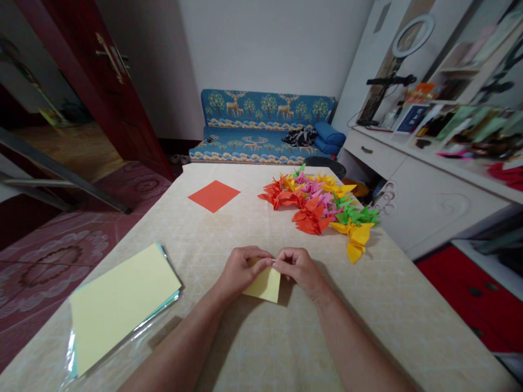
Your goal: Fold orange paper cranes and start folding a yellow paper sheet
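A folded sheet of yellow paper [265, 285] is held between both hands just above the near middle of the table. My left hand [245, 268] is closed on its upper left part, thumb on top and fingers behind. At the top right corner of the paper, my right hand [297, 267] pinches the edge between thumb and index finger. The two thumb tips nearly meet there. Beyond the hands lies a heap of folded paper cranes [312, 201] in red, orange, pink, green and yellow. A flat red paper square [214, 196] rests at the far left.
At the left, a stack of yellow paper sheets [126, 305] lies on a clear plastic sleeve, with blue-green sheets underneath. The pale patterned cloth covers the table [229, 234]. A blue sofa [261, 142] stands behind it, a white dresser [433, 201] at right, and a red door [118, 92] at left.
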Demonstrator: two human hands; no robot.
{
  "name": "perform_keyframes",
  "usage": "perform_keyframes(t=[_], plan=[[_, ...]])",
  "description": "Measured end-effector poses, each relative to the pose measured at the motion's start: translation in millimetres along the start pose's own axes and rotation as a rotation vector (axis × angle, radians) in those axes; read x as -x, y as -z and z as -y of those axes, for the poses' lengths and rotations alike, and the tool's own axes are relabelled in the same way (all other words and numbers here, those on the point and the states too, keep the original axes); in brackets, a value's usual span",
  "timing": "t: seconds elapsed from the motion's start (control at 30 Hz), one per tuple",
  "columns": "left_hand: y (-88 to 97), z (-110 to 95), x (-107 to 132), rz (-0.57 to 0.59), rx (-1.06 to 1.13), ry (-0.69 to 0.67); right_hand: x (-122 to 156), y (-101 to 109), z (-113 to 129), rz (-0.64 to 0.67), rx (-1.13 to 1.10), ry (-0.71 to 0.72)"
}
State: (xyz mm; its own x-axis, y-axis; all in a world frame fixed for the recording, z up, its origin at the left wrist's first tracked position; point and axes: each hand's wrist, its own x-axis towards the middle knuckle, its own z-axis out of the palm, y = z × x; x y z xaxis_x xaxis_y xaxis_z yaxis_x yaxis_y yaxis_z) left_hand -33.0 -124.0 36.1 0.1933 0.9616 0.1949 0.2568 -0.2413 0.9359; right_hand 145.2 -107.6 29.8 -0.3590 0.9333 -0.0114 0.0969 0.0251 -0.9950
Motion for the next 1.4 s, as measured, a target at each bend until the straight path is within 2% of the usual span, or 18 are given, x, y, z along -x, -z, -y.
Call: perform_keyframes(t=[0.07, 0.2, 0.53, 0.87, 1.03, 1.4], plan=[[-2.3, 3.9, -0.7, -0.013, -0.006, 0.016, -1.5, -1.2, -0.7, -0.028, -0.014, -0.028], [-6.1, 11.3, -1.7, -0.112, 0.019, 0.119, -4.5, -4.7, -3.9, -0.055, -0.078, -0.079], [-6.7, 3.1, 1.1, -0.069, -0.082, 0.116, -1.0, -9.4, -5.9, -0.09, -0.021, 0.041], [1.2, 16.7, -3.2, -0.156, 0.107, 0.193, -4.5, -1.9, -16.1, -0.3, -0.143, 0.034], [-0.4, 20.5, -5.1, -0.217, 0.201, 0.218, -4.5, -3.3, -14.4, -0.325, -0.177, 0.038], [-3.7, 23.2, -7.7, -0.272, 0.209, 0.215, -6.8, -7.4, -13.0, -0.334, -0.124, 0.031]])
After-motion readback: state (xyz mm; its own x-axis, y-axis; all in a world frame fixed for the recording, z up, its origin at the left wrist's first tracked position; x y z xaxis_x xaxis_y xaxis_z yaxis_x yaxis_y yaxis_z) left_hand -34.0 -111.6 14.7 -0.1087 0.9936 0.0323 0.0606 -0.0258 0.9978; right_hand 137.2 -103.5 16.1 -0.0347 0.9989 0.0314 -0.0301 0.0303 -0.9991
